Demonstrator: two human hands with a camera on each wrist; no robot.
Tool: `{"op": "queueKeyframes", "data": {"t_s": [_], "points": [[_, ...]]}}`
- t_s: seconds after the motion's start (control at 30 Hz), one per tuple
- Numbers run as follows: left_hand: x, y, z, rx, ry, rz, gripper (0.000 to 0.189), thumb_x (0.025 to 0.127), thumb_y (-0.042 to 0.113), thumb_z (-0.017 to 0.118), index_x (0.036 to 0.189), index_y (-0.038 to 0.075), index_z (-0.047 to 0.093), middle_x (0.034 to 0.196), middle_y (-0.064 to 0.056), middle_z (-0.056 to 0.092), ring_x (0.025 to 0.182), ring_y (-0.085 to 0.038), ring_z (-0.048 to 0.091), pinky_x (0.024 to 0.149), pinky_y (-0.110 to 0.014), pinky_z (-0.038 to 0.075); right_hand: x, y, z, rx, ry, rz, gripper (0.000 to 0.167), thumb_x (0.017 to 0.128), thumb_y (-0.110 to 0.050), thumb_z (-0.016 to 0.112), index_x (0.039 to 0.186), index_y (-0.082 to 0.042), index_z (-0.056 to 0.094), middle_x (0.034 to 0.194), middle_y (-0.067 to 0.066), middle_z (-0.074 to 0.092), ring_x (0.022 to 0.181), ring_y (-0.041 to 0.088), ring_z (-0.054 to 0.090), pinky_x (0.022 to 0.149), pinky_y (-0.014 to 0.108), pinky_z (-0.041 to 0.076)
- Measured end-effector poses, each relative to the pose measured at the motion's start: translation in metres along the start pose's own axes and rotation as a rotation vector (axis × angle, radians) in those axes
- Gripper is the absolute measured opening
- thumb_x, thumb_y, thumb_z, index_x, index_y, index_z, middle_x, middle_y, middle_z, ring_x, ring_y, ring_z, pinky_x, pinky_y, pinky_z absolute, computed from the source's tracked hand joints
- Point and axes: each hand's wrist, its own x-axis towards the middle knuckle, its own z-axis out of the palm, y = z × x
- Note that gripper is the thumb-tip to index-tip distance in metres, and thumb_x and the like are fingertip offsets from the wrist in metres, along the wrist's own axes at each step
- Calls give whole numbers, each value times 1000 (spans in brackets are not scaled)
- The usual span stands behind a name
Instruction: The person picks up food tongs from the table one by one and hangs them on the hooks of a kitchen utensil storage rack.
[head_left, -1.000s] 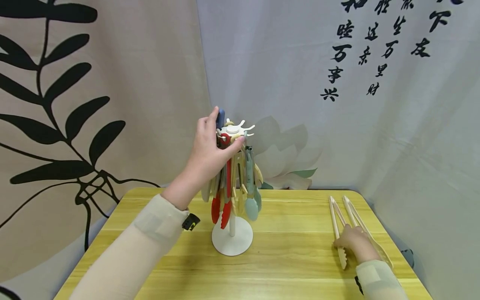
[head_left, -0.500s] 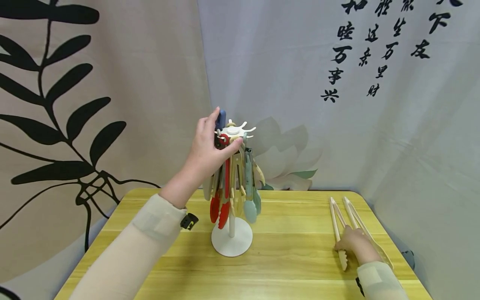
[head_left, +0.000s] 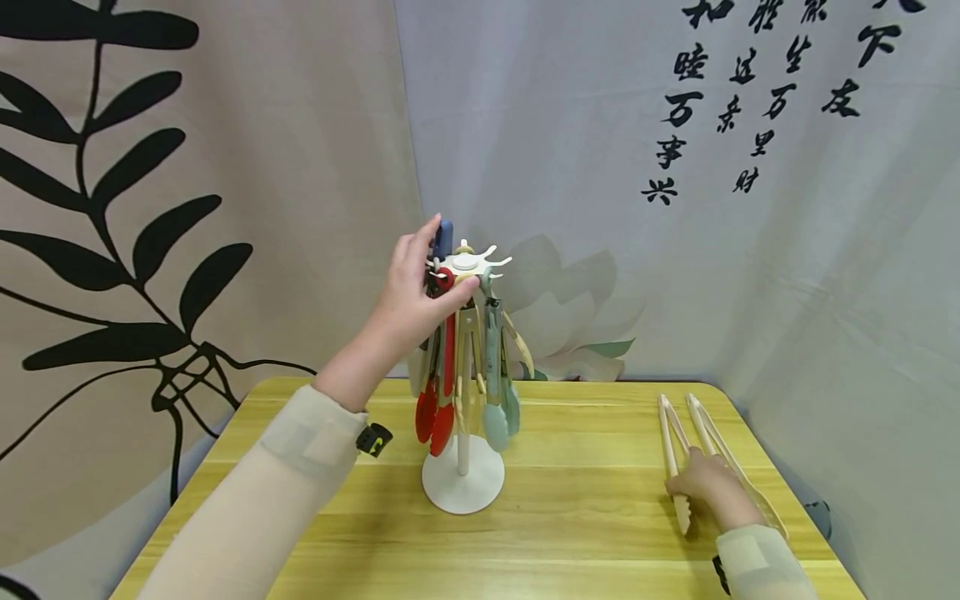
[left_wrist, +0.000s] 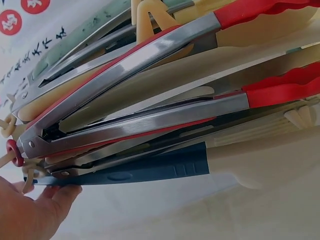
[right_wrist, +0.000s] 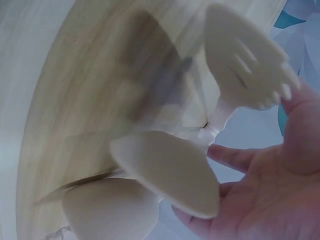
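A white rotating rack (head_left: 465,265) stands on the table, hung with tongs and other kitchen tools. At its top is my left hand (head_left: 405,296), thumb and fingers spread beside the hooks. In the left wrist view those fingers touch the hook end of a navy handle (left_wrist: 150,166). Red-tipped tongs (head_left: 444,417) and pale green tongs (head_left: 495,421) hang at the front. To the right, my right hand (head_left: 708,487) grips cream tongs (head_left: 667,433) lying on the table. The right wrist view has their slotted head (right_wrist: 245,60) near the thumb and forefinger.
A second pair of cream tongs (head_left: 703,421) lies to the right of the first, partly under the right hand. Beneath everything is a wooden table (head_left: 585,500), with a printed cloth backdrop (head_left: 562,125) behind and a pale cloth on the right.
The rack's hanging tools have turned, the red-tipped and green tongs shifting slightly left at the front. My left hand has drifted a little left with them. The right hand stays in place.
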Motion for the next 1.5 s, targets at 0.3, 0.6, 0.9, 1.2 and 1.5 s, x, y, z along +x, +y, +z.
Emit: {"op": "queueKeyframes", "data": {"t_s": [0.3, 0.6, 0.9, 1.2, 1.5], "points": [[2, -3, -2, -54, -29, 0, 83, 84, 42, 65, 151, 28, 19, 141, -11, 32, 116, -24, 44, 98, -43, 44, 5, 1, -1, 39, 21, -4, 91, 81, -42, 63, 140, 15, 23, 125, 48, 30, 107, 59, 40, 80, 60, 44], [5, -4, -4, -117, -53, 6, 82, 84, 37, 67, 151, 28, 20, 139, -12, 34, 109, -25, 49, 96, -41, 46, 2, -2, -2, 77, 6, -10, 92, 84, -44, 58, 141, 16, 17, 130, 50, 21, 116, 63, 28, 89, 65, 38], [9, -11, -6, -204, -85, 12, 79, 85, 29, 68, 150, 28, 23, 138, -11, 34, 108, -27, 48, 102, -42, 42, -4, -11, -5, 244, -2, -16, 92, 88, -42, 57, 147, 9, 7, 139, 46, 8, 121, 62, 19, 91, 66, 35], [9, -13, -7, -224, -80, 17, 78, 85, 28, 68, 150, 29, 25, 137, -11, 35, 108, -26, 48, 102, -43, 42, -10, -43, -11, 353, 73, -131, 87, 84, -27, 58, 148, 5, 8, 133, 41, 21, 104, 47, 44, 66, 40, 51], [10, -12, -9, -219, -95, 8, 78, 84, 30, 69, 149, 30, 26, 139, -11, 35, 109, -26, 48, 101, -43, 42, -21, -78, -17, 502, 153, -219, 90, 83, -22, 63, 152, -6, 7, 131, 32, 27, 108, 42, 42, 69, 35, 50]]}}
